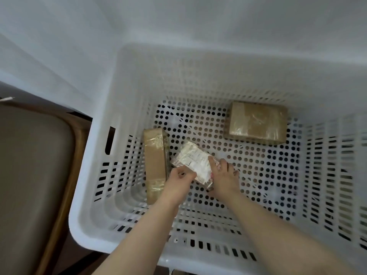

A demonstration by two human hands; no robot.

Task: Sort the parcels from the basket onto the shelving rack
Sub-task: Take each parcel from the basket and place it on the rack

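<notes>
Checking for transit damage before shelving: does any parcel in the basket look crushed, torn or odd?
Nothing stands out. The left brown box and the far brown box look square under wrinkled tape; the labelled parcel, held by the left hand and right hand, looks intact.

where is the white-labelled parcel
Head view: the white-labelled parcel is in the white basket, left of centre, gripped by left hand and right hand, beside the left brown box.

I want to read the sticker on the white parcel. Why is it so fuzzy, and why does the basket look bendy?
Head view: blur smears the print on the labelled parcel, so it cannot be read; the wide lens seems to bow the white basket rim; tape on the far cardboard box glints with glare.
</notes>
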